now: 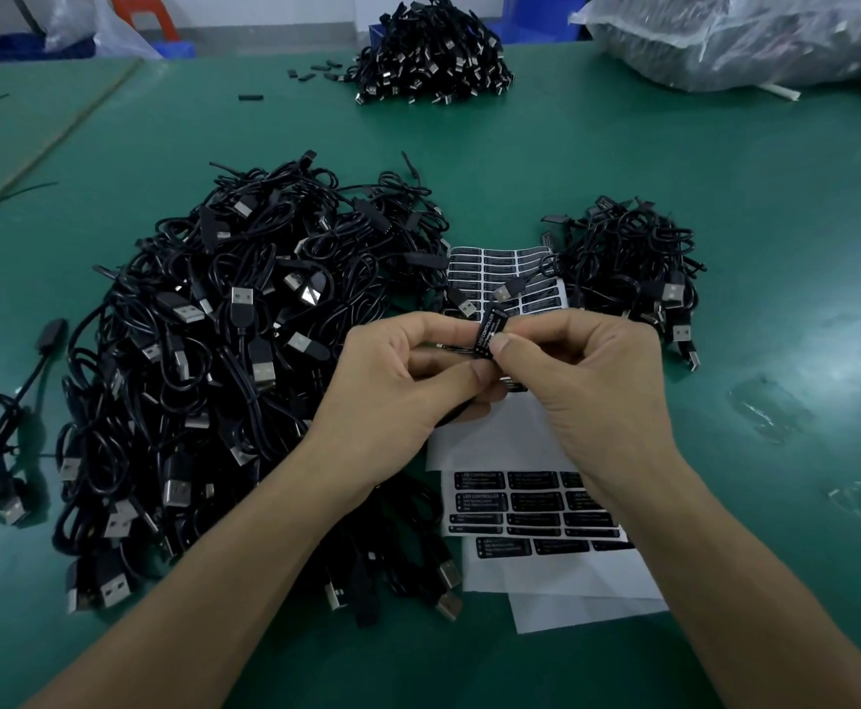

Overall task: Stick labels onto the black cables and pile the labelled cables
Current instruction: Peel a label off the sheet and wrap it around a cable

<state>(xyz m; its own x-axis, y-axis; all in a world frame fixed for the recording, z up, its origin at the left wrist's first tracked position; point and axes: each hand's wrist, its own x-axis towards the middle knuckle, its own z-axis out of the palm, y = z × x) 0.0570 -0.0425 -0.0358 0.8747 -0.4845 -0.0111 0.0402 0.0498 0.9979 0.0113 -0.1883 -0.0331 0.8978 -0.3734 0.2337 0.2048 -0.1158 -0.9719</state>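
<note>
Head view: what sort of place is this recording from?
Probably a factory assembly or packing bench: a green work table, heaps of identical black cables, sheets of printed labels, bagged stock behind.

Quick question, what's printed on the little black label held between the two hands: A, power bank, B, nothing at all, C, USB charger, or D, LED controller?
D: the label, pinched between the left hand and the right hand, shows the words LED CONTROLLER in white letters.
</note>
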